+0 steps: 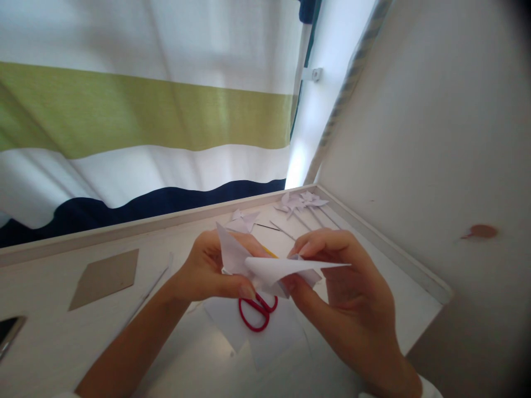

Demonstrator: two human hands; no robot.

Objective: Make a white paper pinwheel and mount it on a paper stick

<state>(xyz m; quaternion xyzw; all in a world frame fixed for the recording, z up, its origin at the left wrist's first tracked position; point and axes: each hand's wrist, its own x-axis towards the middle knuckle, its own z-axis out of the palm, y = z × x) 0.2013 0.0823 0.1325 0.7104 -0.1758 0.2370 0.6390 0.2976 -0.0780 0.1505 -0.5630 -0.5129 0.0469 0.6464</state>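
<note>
Between my two hands, above the table, is a white paper pinwheel (269,270) with pointed, folded blades. My left hand (211,271) grips its left side, thumb in front and fingers behind. On the right side, my right hand (344,282) pinches the paper between thumb and fingertips. One long blade tip points right across the right fingers. Below the pinwheel lie scissors with red handles (254,326), their blades hidden from view. They rest on white paper sheets (276,337). A bit of something yellow (269,252) shows behind the pinwheel.
Several white paper pinwheels (293,203) on sticks lie in the far corner, with another folded pinwheel (243,221) left of them. A brown cardboard piece (105,278), a thin white stick (151,287) and a phone (10,334) lie left. A raised rim (166,216) edges the table beside the curtain (145,110).
</note>
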